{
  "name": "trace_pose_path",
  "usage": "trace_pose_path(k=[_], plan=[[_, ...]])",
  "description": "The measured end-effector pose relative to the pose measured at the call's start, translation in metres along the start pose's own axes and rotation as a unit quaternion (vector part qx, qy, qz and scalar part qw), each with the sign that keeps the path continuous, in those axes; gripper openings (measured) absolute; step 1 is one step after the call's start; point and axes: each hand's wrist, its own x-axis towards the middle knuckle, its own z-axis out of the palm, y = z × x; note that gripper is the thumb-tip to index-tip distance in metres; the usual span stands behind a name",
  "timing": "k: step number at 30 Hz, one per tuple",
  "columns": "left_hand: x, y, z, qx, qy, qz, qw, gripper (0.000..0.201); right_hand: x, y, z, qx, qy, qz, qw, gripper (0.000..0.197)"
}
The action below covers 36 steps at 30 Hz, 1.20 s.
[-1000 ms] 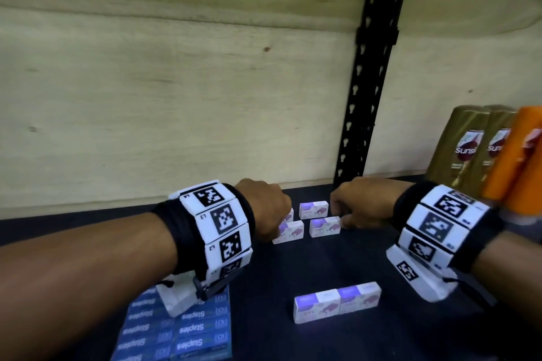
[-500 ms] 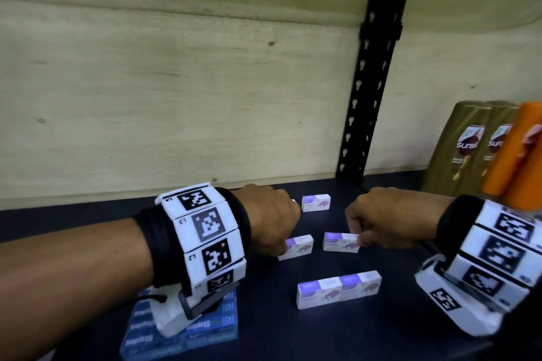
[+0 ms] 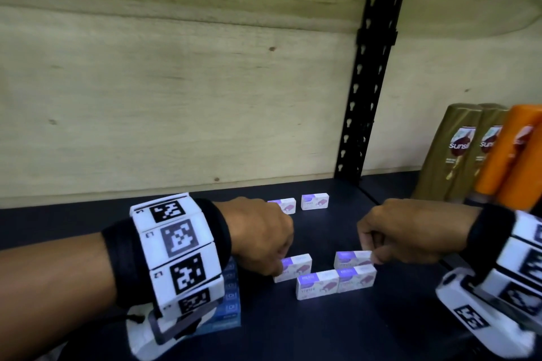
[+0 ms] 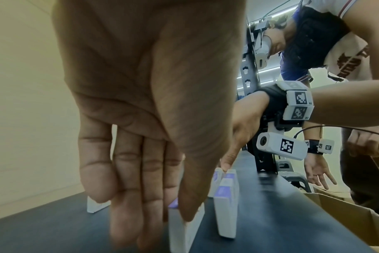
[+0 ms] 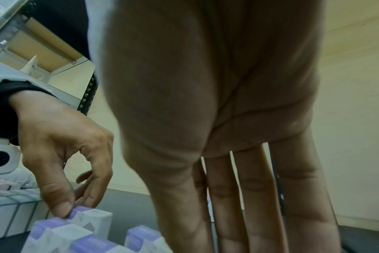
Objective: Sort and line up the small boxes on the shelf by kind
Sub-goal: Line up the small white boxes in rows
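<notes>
Several small white-and-purple boxes lie on the dark shelf (image 3: 381, 316). My left hand (image 3: 280, 265) pinches the left end of one box (image 3: 296, 268) between thumb and fingers; the left wrist view shows the thumb (image 4: 190, 205) on its edge. My right hand (image 3: 374, 256) pinches the right end of another box (image 3: 350, 258), held just behind the front pair (image 3: 334, 283), which lies end to end. Two more boxes (image 3: 313, 201) stay near the back wall. In the right wrist view my left hand (image 5: 69, 211) grips its box (image 5: 91, 220).
A stack of blue staples boxes (image 3: 231, 302) sits under my left wrist. Gold and orange bottles (image 3: 481, 152) stand at the back right. A black shelf upright (image 3: 366, 97) rises behind the boxes. Another person's hand (image 4: 318, 169) shows beyond the shelf edge.
Both hands drew back from the far group toward the front, each bringing a box. The right hand's box now sits just behind the front pair.
</notes>
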Motion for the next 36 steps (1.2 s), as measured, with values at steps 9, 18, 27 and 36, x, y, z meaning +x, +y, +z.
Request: trace_pose_path(k=[9, 18, 27, 36], plan=[[-0.007, 0.005, -0.002, -0.054, -0.027, 0.017, 0.998, 0.031, -0.008, -0.002, -0.001, 0.032, -0.029, -0.008, 0.999, 0.015], [0.001, 0.019, 0.001, -0.084, -0.030, 0.022, 0.996, 0.052, -0.007, -0.014, 0.000, 0.033, -0.058, -0.015, 0.998, 0.036], [0.010, 0.028, 0.002, -0.109, 0.004, 0.038, 0.993, 0.032, 0.001, -0.016, 0.008, -0.007, -0.028, -0.031, 0.999, 0.033], [0.016, 0.033, 0.003, -0.111, 0.021, 0.042, 0.993, 0.034, 0.004, -0.020, 0.009, -0.013, -0.020, -0.051, 0.998, 0.036]])
